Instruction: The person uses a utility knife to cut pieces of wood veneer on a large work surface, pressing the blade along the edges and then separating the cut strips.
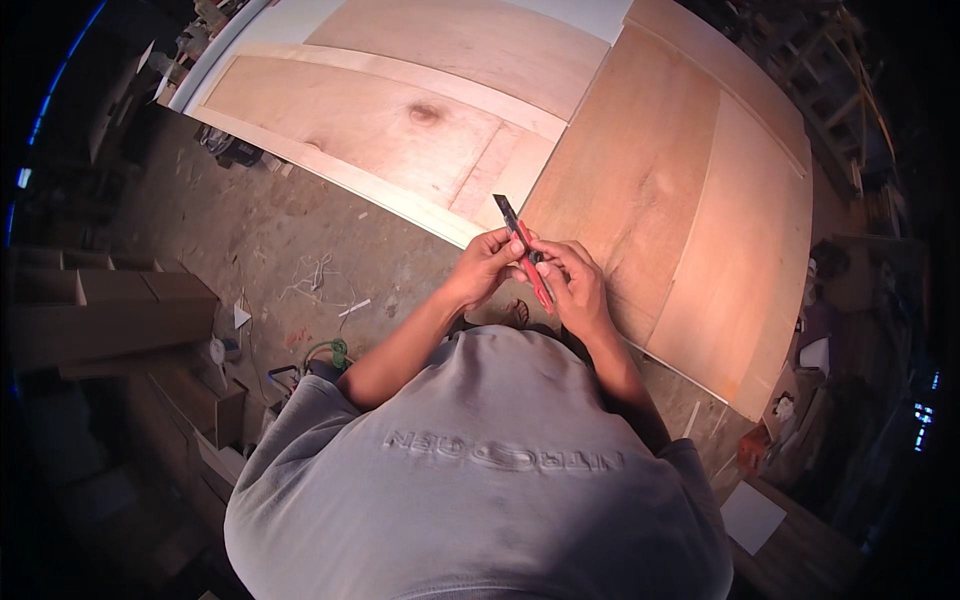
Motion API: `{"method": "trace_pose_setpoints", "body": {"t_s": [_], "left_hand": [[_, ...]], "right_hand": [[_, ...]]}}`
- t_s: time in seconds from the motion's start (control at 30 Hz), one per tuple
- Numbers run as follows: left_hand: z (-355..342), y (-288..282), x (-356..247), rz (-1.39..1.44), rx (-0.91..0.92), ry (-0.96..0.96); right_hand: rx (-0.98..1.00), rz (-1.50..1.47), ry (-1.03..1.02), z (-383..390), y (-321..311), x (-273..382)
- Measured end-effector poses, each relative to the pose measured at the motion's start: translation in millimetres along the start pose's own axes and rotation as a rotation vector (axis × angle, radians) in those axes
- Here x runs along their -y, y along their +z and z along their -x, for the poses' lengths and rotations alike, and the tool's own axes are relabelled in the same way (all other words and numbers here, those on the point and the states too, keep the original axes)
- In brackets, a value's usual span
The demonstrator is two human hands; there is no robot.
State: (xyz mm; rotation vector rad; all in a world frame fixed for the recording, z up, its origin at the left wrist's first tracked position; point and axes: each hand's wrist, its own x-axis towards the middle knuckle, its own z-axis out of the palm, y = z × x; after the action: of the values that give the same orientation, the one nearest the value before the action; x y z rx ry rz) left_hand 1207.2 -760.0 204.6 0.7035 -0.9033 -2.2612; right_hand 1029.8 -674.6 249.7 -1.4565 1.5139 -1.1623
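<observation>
A red and black utility knife (533,268) is held between both hands in front of my chest, its dark blade end pointing up and away to the left. My left hand (484,268) pinches it from the left side near the middle. From the right, my right hand (577,287) grips its red handle with bent fingers. Just beyond the hands lie a framed wooden panel (370,130) on the left and a plywood panel (625,170) on the right, meeting at a seam.
A dusty floor (250,215) with white string (315,285) and scraps lies left of the panels. Wooden boxes (120,310) stand at far left, a green coiled hose (335,352) by my left elbow. A white sheet (752,517) lies at lower right.
</observation>
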Motion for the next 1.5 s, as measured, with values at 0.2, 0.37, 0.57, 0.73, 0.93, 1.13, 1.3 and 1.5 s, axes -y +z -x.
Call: {"method": "trace_pose_setpoints", "body": {"t_s": [0.2, 0.37, 0.57, 0.73, 0.93, 1.13, 1.3, 1.5], "left_hand": [[-22, -2, -10, -0.024, 0.093, -0.097], [-38, -12, -15, -0.063, 0.171, -0.191], [-49, -18, -29, -0.011, 0.223, -0.244], [-45, -27, -25, -0.055, 0.247, -0.31], [-53, -29, -31, -0.107, 0.333, -0.306], [-62, -27, -34, -0.212, 0.371, -0.333], [-75, -21, -40, -0.358, 0.462, -0.263], [-102, 5, -28, -0.5, 0.297, -0.238]], "right_hand": [[-0.046, 0.225, -0.107, -11, -7, 9], [-0.213, 0.567, -0.002, -13, 12, 20], [-0.358, 0.288, -0.04, -7, 30, 12], [-0.382, 0.309, 0.14, -2, 45, 14], [-0.519, 0.188, 0.13, 3, 65, 3], [-0.588, 0.143, 0.167, 2, 73, 5], [-0.393, -0.6, 0.459, -1, 56, 16], [-0.557, -0.539, 0.344, -5, 14, -9]]}}
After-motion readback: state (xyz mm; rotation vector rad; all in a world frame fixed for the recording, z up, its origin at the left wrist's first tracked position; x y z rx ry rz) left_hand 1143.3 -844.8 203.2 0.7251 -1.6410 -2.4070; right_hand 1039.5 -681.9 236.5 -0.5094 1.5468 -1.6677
